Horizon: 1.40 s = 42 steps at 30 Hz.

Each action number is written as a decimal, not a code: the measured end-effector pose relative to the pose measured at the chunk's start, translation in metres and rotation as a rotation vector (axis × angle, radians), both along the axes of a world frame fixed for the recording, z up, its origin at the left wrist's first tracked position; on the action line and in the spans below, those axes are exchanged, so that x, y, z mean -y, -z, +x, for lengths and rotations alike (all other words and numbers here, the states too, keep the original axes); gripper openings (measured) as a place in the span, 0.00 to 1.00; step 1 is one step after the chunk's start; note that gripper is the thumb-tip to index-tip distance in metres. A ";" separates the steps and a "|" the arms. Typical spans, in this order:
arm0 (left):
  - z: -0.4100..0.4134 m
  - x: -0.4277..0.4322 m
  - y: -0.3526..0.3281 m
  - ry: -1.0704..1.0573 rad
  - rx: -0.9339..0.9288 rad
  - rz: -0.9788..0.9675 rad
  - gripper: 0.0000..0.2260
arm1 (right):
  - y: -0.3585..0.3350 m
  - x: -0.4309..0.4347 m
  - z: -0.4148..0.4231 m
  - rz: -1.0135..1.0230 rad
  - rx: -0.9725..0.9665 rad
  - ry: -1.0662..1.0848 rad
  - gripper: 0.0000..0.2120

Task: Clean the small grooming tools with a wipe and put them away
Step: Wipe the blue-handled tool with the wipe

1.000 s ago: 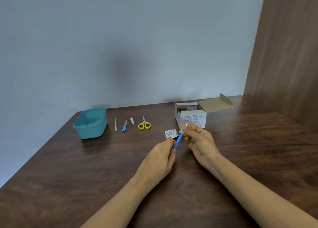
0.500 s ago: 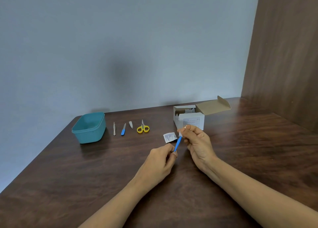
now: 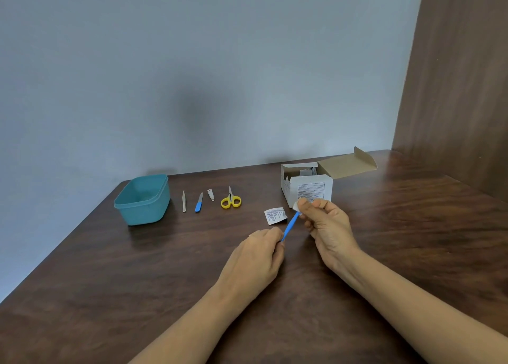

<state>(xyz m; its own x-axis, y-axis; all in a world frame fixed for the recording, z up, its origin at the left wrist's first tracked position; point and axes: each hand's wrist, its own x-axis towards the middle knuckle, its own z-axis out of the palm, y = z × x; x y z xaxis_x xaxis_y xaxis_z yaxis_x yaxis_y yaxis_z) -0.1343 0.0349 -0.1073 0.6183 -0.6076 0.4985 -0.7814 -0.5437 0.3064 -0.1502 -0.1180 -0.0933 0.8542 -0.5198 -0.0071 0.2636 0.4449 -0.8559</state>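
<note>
Barely moved since earlier: fingers of right hand [image 3: 327,226] pinching small white wipe [image 3: 296,206] over tip of slim blue plastic tool [image 3: 291,225], left hand [image 3: 255,259] gripping its 7 o'clock end. Still mid-wipe, not yet due for teal plastic tub [image 3: 145,212] at 10 o'clock.

I see bare table [image 3: 137,281] on the near-left route to the tub [image 3: 143,201].
Tool row [image 3: 199,204] lies just right of it; box [image 3: 309,192] and wrapper [image 3: 275,215] obstruct centre-right.

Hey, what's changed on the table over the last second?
Almost nothing. The right hand keeps its grip on the white wipe around the far end of the blue tool, perhaps slid slightly outward; the left hand still pinches the near end. The teal container, yellow scissors, torn sachet and open box lie as before.
</note>
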 end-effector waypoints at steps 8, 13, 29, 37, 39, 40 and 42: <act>0.001 0.001 0.000 0.006 -0.005 -0.011 0.07 | -0.002 -0.005 -0.007 -0.123 -0.006 -0.136 0.06; 0.000 0.000 -0.001 0.014 -0.016 -0.020 0.07 | -0.005 -0.005 -0.007 -0.038 -0.049 -0.129 0.04; -0.001 0.002 -0.003 0.006 -0.009 0.011 0.06 | -0.002 -0.007 -0.007 -0.143 -0.065 0.007 0.07; 0.000 0.001 -0.001 -0.019 -0.006 0.038 0.05 | 0.002 -0.020 -0.011 -0.304 -0.100 -0.033 0.06; -0.001 0.003 -0.002 0.003 -0.001 0.018 0.04 | -0.001 -0.015 -0.010 -0.274 -0.105 0.000 0.06; -0.002 0.003 -0.003 0.015 0.006 0.012 0.04 | -0.003 -0.012 -0.010 -0.251 -0.107 0.026 0.06; -0.004 0.004 -0.004 0.021 0.007 0.014 0.04 | -0.003 -0.008 -0.010 -0.218 -0.111 0.044 0.06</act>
